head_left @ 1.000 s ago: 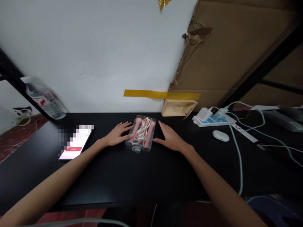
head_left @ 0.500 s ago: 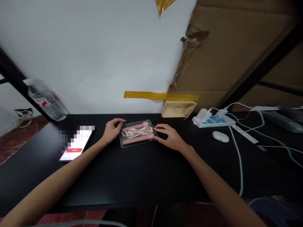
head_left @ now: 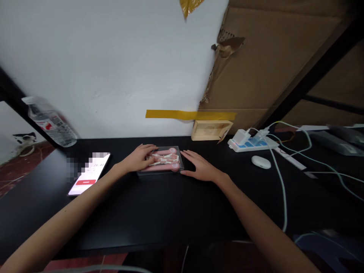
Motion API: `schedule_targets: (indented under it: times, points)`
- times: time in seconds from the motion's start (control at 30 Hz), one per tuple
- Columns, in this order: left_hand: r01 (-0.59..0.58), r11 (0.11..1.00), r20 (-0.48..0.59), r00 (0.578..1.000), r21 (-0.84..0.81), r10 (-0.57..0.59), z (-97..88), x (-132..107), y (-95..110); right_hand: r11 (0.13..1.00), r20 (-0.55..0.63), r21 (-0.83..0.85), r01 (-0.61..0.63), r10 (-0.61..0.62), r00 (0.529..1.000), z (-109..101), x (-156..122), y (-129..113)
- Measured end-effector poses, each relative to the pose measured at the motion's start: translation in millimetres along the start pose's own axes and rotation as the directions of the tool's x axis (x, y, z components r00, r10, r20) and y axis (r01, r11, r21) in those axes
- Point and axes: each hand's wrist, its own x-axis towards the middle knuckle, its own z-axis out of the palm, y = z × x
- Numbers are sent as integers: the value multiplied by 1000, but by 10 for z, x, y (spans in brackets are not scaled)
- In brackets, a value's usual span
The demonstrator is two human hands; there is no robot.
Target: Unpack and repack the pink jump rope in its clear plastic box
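Observation:
A clear plastic case point(head_left: 159, 171) lies on the black table point(head_left: 159, 212), its long side roughly parallel to the wall. Inside it is a skipping rope point(head_left: 165, 159) with two pink handles and pink and white beads. My left hand point(head_left: 139, 158) lies over the case's left end, fingers stretched across the top and thumb nearer me; it covers that end. At the opposite end, my right hand point(head_left: 200, 165) has its fingers extended and thumb apart. Its fingertips are at the right edge; whether they touch is hard to tell.
A lit phone point(head_left: 90, 174) lies to the left, with a clear bottle point(head_left: 52, 123) behind it. Against the wall stands a shallow wooden box point(head_left: 210, 131). Rightward are a power strip point(head_left: 253, 143) with plugs, a white earbud case point(head_left: 261, 162) and a looping white cable point(head_left: 280, 182).
The case has turned to lie straighter and shifted slightly left. My left hand has slid from its left edge onto its top. My right fingertips no longer overlap its right end.

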Motion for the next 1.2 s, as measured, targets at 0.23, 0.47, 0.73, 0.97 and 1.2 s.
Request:
schedule_targets:
  times: [0.23,0.47,0.73,0.97,1.2]
  points:
    - [-11,964,107,994,265,-18,208,69,302,993,50,-118,-13,19,999,72,9,-65]
    - [-79,963,137,990,258,44,185,5,281,991,50,-126,34,-27,998,122,-11,-179]
    - [20,966,101,994,257,-47,169,50,250,997,-10,-59,56,-56,998,134,-14,-159]
    - [25,964,102,993,265,-54,146,52,265,998,-69,7,58,-58,996,89,-30,-231]
    - [12,975,60,998,224,-26,177,44,240,999,-60,-32,-3,1,998,79,-24,-139]
